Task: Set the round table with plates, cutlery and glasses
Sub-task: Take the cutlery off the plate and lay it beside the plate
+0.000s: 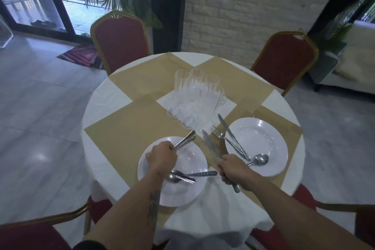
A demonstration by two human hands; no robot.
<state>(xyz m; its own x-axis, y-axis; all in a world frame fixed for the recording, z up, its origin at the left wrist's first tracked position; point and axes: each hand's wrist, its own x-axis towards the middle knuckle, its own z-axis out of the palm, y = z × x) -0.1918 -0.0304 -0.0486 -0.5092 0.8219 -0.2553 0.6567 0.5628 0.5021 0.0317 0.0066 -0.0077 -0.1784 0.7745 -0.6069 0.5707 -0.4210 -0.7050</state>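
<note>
Two white plates sit on the round table [105,95]. Over the near plate [182,193] my left hand [162,157] is shut on a bundle of cutlery handles [185,141] that point up and right. A spoon and other cutlery [183,176] lie on that plate. My right hand [233,170] grips a knife [210,144], blade pointing away, between the plates. On the right plate [269,138] lie a knife [231,134], a fork [220,135] and a spoon [260,159]. Several clear glasses [197,91] stand clustered at the table's centre.
The table has a white cloth with tan square overlays [125,128]. Red chairs stand at the far left [120,40], far right [284,61], near left [30,233] and near right [361,221]. A stone wall and potted palms stand behind.
</note>
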